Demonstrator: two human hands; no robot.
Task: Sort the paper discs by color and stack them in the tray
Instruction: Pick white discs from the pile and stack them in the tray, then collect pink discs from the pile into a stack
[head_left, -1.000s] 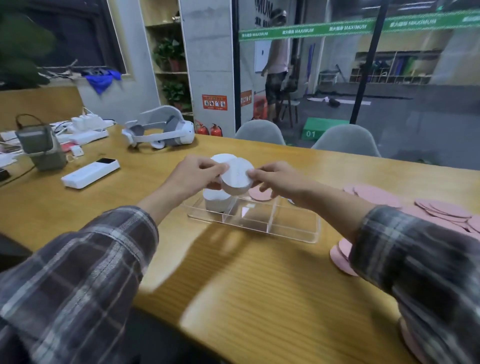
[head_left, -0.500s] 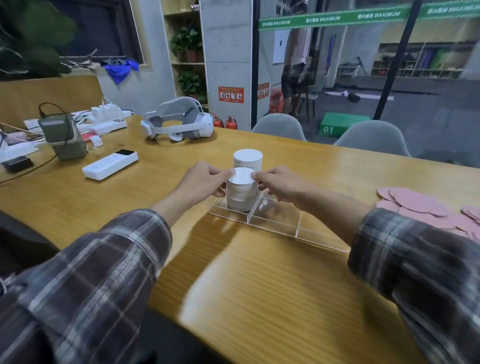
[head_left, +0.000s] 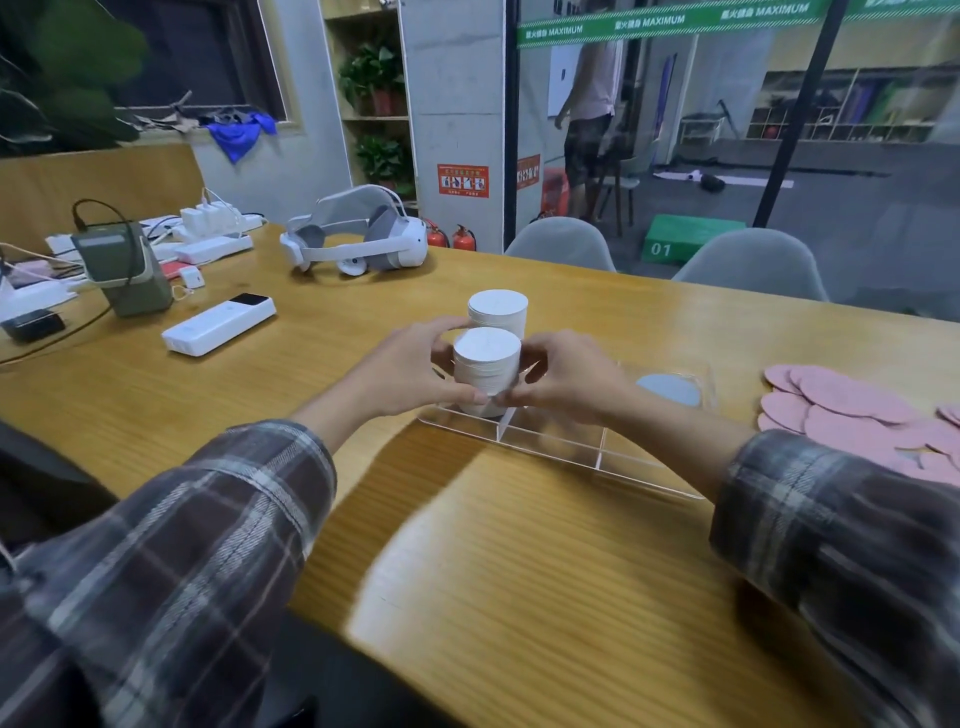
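Observation:
A clear plastic tray (head_left: 550, 441) with several compartments lies on the wooden table. Two stacks of white paper discs stand in its left end: a near stack (head_left: 487, 364) and a far stack (head_left: 498, 312). My left hand (head_left: 415, 371) and my right hand (head_left: 563, 376) curl round the near stack from both sides, fingertips meeting at its base. A light blue disc (head_left: 670, 389) lies in a right compartment. Several pink discs (head_left: 852, 410) are spread on the table to the right of the tray.
A white headset (head_left: 358, 236) lies at the back of the table. A white power bank (head_left: 218, 325), a green-grey device (head_left: 124, 267) and chargers with cables sit at the left. Two grey chairs (head_left: 563, 244) stand behind the table. A person stands beyond the glass.
The white stack that both hands held tilted above the tray now stands upright in the near left compartment. My hands have slid down its sides to its base.

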